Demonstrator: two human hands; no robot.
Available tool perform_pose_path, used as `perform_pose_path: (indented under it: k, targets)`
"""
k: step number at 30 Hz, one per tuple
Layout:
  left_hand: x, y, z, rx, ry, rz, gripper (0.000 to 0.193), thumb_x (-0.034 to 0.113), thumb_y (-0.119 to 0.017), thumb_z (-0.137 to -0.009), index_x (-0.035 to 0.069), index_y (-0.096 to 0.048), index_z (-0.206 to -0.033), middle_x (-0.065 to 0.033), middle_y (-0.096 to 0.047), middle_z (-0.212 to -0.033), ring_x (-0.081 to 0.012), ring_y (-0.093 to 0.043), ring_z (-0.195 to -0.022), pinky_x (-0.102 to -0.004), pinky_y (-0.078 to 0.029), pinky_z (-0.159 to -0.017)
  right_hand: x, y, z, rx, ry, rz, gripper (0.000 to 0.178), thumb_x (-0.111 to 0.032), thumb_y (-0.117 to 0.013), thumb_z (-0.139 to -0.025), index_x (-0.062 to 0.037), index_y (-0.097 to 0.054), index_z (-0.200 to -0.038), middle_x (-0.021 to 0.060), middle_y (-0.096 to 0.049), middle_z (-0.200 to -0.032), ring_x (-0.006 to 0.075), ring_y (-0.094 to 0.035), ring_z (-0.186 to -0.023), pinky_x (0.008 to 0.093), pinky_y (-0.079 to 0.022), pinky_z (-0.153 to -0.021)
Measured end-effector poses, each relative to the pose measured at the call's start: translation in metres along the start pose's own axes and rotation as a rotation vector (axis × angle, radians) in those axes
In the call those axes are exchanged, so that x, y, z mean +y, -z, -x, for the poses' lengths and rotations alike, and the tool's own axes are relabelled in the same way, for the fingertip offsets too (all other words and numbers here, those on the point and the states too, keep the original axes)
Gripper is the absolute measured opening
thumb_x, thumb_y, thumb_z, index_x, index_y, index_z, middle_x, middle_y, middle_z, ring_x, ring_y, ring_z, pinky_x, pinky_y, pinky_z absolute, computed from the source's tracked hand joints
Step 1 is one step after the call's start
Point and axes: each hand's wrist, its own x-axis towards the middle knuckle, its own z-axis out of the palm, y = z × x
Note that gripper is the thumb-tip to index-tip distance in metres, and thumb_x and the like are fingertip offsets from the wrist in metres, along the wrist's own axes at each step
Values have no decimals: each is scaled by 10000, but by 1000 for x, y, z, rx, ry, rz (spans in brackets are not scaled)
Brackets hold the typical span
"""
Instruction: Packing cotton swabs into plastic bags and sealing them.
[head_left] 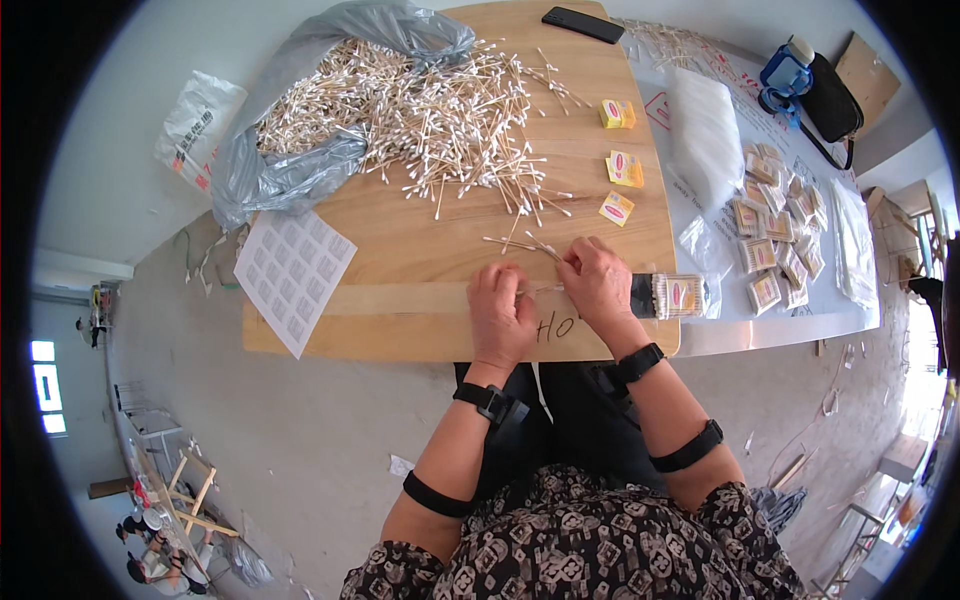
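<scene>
At the near edge of the wooden table, my left hand [499,310] is closed with its fingers curled around cotton swabs. My right hand [598,282], also closed, pinches at swabs just to the right. A few cotton swabs [545,289] show in the gap between both hands; how many lie inside the fingers is hidden. Several loose swabs [520,245] rest on the wood just beyond. Right of my right hand lies a filled pack of swabs [682,297] with a yellow label, against a dark block-like piece [642,296]. A large heap of swabs [440,125] spills from a grey plastic bag [300,185].
Three small piles of yellow cards [625,170] line the table's right side. A phone [583,24] lies at the far edge, a label sheet [297,275] at left. On the adjoining grey surface are filled packs [785,230], clear plastic bags [705,135] and a blue bottle [787,70].
</scene>
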Motion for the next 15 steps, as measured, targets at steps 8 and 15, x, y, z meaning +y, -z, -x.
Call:
perform_pose_path:
  k: [8,15]
  targets:
    - [-18,6,-22,167,107,67,438,-61,-602,-727,14,-518,-1149,-176,-499,-1166,-370,-484,-1096,-458,-399,-954,-1,5,6,20,20,-51,73,-122,-623,-756,-66,-577,-750,101,-599,-773,322,-599,-767,427,-476,-662]
    - [-29,9,-51,41,20,-193,277,5,-696,-719,85,-608,-969,-84,-551,-998,-317,-510,-968,-437,-410,-867,-4,5,5,0,3,-59,65,-122,-628,-755,-75,-585,-744,87,-595,-765,314,-601,-775,421,-477,-664]
